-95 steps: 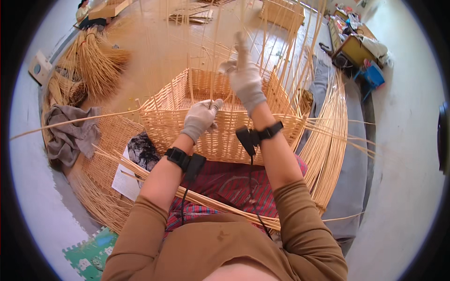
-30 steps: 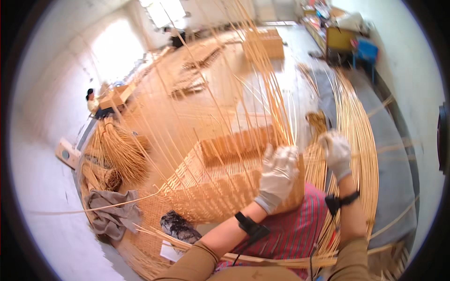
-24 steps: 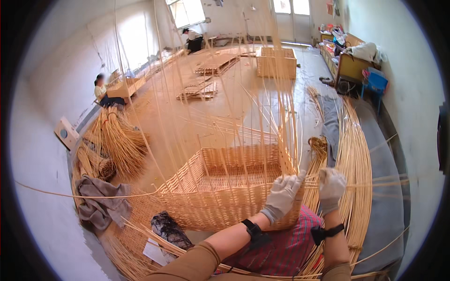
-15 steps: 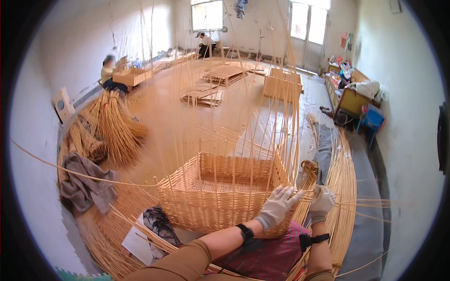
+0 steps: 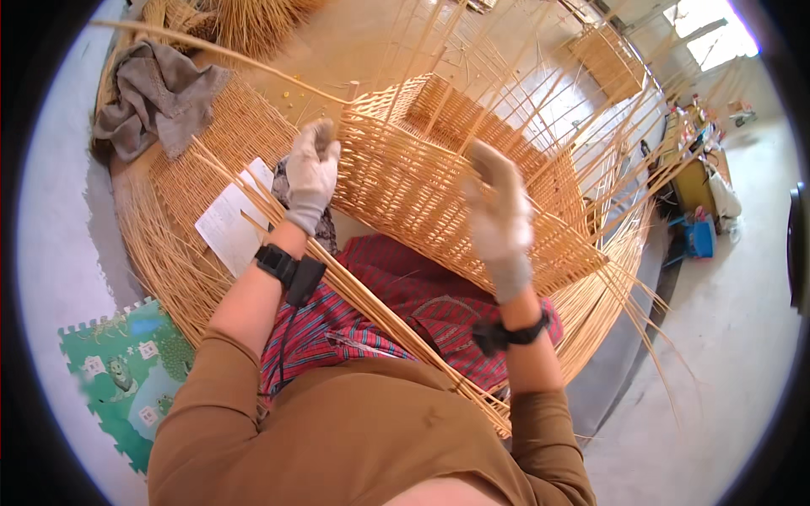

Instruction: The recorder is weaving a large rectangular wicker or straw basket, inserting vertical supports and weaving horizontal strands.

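A rectangular woven wicker basket (image 5: 413,181) stands before me, with tall upright canes rising from its rim. My left hand (image 5: 312,173), in a pale glove, is raised beside the basket's left corner, its fingers loosely bent and apart with nothing seen in them. In front of the near wall, my right hand (image 5: 499,207), gloved as well, is slightly blurred; its fingers point upward and thumb and fingers are apart. A long cane (image 5: 228,57) sticks out leftward from the left corner. Several loose cane ends (image 5: 637,295) stick out past the right corner. Red checked cloth (image 5: 380,261) lies below the basket.
A bundle of canes (image 5: 359,295) crosses my lap diagonally. To the left are a grey cloth (image 5: 164,97), a woven panel (image 5: 224,126), a white sheet (image 5: 232,223) and a green foam mat (image 5: 126,371). Another basket (image 5: 607,63) and a blue stool (image 5: 699,239) stand farther off.
The view has tipped down and turned. My right hand has let go of the canes at the right corner. My left hand has left that corner and is now by the left one.
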`<act>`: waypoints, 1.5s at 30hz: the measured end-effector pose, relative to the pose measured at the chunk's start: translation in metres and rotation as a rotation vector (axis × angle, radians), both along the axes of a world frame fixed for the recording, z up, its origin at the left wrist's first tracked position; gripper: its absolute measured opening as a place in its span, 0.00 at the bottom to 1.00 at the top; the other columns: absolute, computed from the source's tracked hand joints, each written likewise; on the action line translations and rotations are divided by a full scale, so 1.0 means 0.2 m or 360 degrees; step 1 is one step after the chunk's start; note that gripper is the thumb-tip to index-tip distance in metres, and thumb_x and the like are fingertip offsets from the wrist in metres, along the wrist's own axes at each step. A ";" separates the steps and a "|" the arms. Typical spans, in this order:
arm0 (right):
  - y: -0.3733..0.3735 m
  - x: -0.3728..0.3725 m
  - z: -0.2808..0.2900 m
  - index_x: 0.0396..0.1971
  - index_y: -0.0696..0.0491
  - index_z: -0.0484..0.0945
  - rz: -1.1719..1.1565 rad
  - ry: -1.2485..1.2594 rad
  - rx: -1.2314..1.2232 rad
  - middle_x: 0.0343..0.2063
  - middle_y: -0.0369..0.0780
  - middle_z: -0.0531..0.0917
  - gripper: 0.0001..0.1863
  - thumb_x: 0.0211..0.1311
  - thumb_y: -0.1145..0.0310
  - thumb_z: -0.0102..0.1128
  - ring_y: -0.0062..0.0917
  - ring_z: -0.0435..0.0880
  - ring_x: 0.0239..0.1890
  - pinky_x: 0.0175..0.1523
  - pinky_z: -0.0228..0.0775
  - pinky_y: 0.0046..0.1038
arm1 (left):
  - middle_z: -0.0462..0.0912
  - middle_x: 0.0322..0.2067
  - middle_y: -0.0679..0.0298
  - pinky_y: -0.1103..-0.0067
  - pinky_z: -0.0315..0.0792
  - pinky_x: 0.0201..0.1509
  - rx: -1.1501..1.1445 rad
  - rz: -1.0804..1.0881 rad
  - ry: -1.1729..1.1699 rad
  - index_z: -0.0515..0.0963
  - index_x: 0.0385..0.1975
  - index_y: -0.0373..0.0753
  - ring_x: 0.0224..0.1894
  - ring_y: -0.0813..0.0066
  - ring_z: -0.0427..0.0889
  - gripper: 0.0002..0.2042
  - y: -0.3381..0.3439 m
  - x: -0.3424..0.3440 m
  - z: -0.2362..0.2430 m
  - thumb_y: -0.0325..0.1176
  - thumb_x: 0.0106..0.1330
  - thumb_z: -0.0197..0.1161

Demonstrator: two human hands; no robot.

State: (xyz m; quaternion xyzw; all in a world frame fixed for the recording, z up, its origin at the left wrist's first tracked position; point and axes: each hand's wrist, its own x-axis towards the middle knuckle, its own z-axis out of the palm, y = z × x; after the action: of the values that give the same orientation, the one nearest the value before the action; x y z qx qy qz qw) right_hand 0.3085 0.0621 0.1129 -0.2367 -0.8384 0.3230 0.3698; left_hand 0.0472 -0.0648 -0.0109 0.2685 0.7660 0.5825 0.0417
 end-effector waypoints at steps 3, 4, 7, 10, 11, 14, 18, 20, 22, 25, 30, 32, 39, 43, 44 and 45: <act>-0.14 -0.52 0.12 0.70 0.57 0.74 0.0283 0.0168 0.0386 0.62 0.47 0.84 0.29 0.71 0.71 0.69 0.35 0.84 0.65 0.69 0.76 0.35 | 0.86 0.51 0.56 0.71 0.83 0.53 0.0111 -0.0070 0.0334 0.78 0.59 0.42 0.47 0.62 0.88 0.21 0.10 -0.15 -0.02 0.26 0.66 0.73; -0.16 -0.68 0.14 0.67 0.58 0.76 0.0252 0.0218 0.0531 0.59 0.47 0.85 0.27 0.70 0.70 0.69 0.37 0.85 0.62 0.66 0.78 0.34 | 0.85 0.52 0.55 0.71 0.83 0.53 0.0158 -0.0145 0.0476 0.78 0.60 0.43 0.48 0.60 0.88 0.21 0.13 -0.20 -0.04 0.28 0.68 0.72; -0.19 -1.01 0.15 0.54 0.58 0.81 0.0475 0.0156 0.0362 0.46 0.49 0.87 0.21 0.64 0.65 0.71 0.47 0.86 0.50 0.56 0.80 0.41 | 0.85 0.52 0.52 0.70 0.80 0.54 0.0174 -0.0425 0.0183 0.79 0.57 0.43 0.51 0.58 0.88 0.15 0.19 -0.31 -0.12 0.37 0.73 0.66; -0.30 -1.09 0.04 0.41 0.53 0.79 0.0659 -0.0308 0.0371 0.38 0.51 0.83 0.11 0.58 0.72 0.66 0.50 0.84 0.42 0.47 0.77 0.48 | 0.85 0.52 0.53 0.70 0.78 0.57 0.0625 -0.0826 -0.0195 0.80 0.54 0.42 0.54 0.60 0.87 0.12 0.17 -0.40 -0.15 0.39 0.78 0.59; -0.37 -1.08 -0.03 0.42 0.53 0.80 0.0673 -0.0425 0.0093 0.34 0.50 0.82 0.12 0.57 0.72 0.64 0.51 0.83 0.41 0.47 0.76 0.48 | 0.86 0.51 0.53 0.70 0.77 0.58 0.0749 -0.0983 -0.0156 0.80 0.54 0.41 0.54 0.60 0.87 0.12 0.14 -0.42 -0.15 0.38 0.78 0.59; -0.47 -1.13 -0.18 0.30 0.52 0.83 0.0511 -0.0104 -0.0039 0.29 0.51 0.85 0.14 0.64 0.56 0.67 0.50 0.86 0.37 0.46 0.75 0.48 | 0.86 0.51 0.54 0.70 0.77 0.57 0.0473 -0.1020 0.0102 0.81 0.54 0.41 0.53 0.61 0.87 0.12 0.04 -0.42 -0.09 0.38 0.78 0.60; -0.44 -1.45 -0.24 0.32 0.51 0.82 0.0264 0.0292 -0.0108 0.31 0.46 0.86 0.14 0.66 0.55 0.67 0.49 0.85 0.39 0.46 0.74 0.48 | 0.87 0.50 0.54 0.71 0.78 0.56 0.0149 -0.0900 0.0291 0.82 0.53 0.40 0.51 0.62 0.87 0.13 -0.04 -0.40 -0.04 0.39 0.77 0.61; -0.39 -1.57 -0.17 0.39 0.51 0.85 0.0545 0.0032 -0.0412 0.35 0.46 0.89 0.15 0.67 0.53 0.68 0.48 0.88 0.42 0.49 0.78 0.47 | 0.88 0.50 0.55 0.71 0.78 0.56 0.0070 -0.0860 0.0352 0.82 0.53 0.40 0.50 0.62 0.87 0.13 -0.04 -0.41 -0.04 0.39 0.77 0.62; -0.31 -1.65 -0.06 0.50 0.49 0.86 0.0820 -0.0022 -0.0506 0.43 0.47 0.91 0.17 0.67 0.56 0.68 0.45 0.90 0.48 0.55 0.81 0.42 | 0.88 0.49 0.55 0.71 0.78 0.55 0.0019 -0.0868 0.0426 0.83 0.52 0.39 0.49 0.63 0.87 0.13 -0.02 -0.47 -0.04 0.39 0.76 0.63; -0.15 -1.68 0.11 0.53 0.48 0.84 0.0889 0.0448 -0.0407 0.45 0.47 0.90 0.16 0.69 0.60 0.66 0.44 0.90 0.49 0.56 0.82 0.40 | 0.89 0.48 0.56 0.71 0.78 0.55 -0.0066 -0.0984 0.0615 0.84 0.52 0.39 0.48 0.63 0.87 0.13 0.08 -0.63 -0.03 0.39 0.76 0.64; 0.22 -1.58 0.09 0.55 0.47 0.83 0.0643 0.0526 -0.0450 0.45 0.43 0.91 0.12 0.76 0.66 0.60 0.39 0.90 0.48 0.55 0.83 0.34 | 0.90 0.47 0.57 0.72 0.79 0.53 -0.0306 -0.1412 0.1117 0.85 0.51 0.38 0.46 0.65 0.87 0.14 0.38 -0.90 0.05 0.40 0.75 0.65; 0.28 -1.43 0.04 0.54 0.47 0.82 0.0449 0.0269 -0.0333 0.45 0.43 0.90 0.11 0.79 0.65 0.58 0.34 0.91 0.48 0.54 0.83 0.33 | 0.90 0.47 0.57 0.72 0.79 0.53 -0.0535 -0.1581 0.1288 0.86 0.50 0.37 0.45 0.65 0.87 0.14 0.48 -0.91 0.06 0.40 0.75 0.66; 0.09 -0.60 -0.15 0.40 0.55 0.79 -0.0018 0.0656 -0.1274 0.25 0.33 0.78 0.21 0.87 0.54 0.47 0.24 0.80 0.30 0.48 0.81 0.30 | 0.88 0.43 0.63 0.79 0.76 0.52 -0.0458 -0.1529 -0.0252 0.84 0.52 0.38 0.47 0.77 0.81 0.15 0.54 -0.71 0.11 0.42 0.75 0.70; 0.01 -0.51 -0.35 0.38 0.54 0.77 0.0378 0.1183 -0.1097 0.31 0.36 0.81 0.21 0.88 0.54 0.46 0.25 0.84 0.35 0.51 0.81 0.33 | 0.87 0.47 0.61 0.80 0.79 0.48 -0.0100 -0.0711 -0.0071 0.82 0.58 0.40 0.46 0.75 0.83 0.18 0.40 -0.55 0.22 0.37 0.72 0.74; 0.00 -0.49 -0.38 0.39 0.55 0.78 0.0282 0.1164 -0.1069 0.35 0.37 0.83 0.20 0.88 0.56 0.46 0.24 0.84 0.34 0.47 0.82 0.31 | 0.86 0.49 0.60 0.80 0.80 0.48 0.0125 -0.0645 0.0278 0.81 0.59 0.40 0.46 0.74 0.84 0.20 0.35 -0.49 0.24 0.37 0.71 0.74; 0.00 -0.46 -0.40 0.40 0.57 0.78 0.0110 0.1157 -0.1115 0.38 0.38 0.85 0.19 0.88 0.57 0.47 0.22 0.84 0.34 0.43 0.82 0.30 | 0.86 0.51 0.58 0.79 0.81 0.48 0.0264 -0.0524 0.0529 0.81 0.61 0.40 0.45 0.73 0.84 0.21 0.30 -0.42 0.24 0.37 0.71 0.74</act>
State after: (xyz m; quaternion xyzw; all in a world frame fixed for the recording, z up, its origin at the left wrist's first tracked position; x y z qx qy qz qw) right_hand 0.2163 0.0619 0.0333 -0.1909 -0.5040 0.6586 0.5251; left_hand -0.0362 -0.0051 0.0370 0.4845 0.6578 0.5766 -0.0128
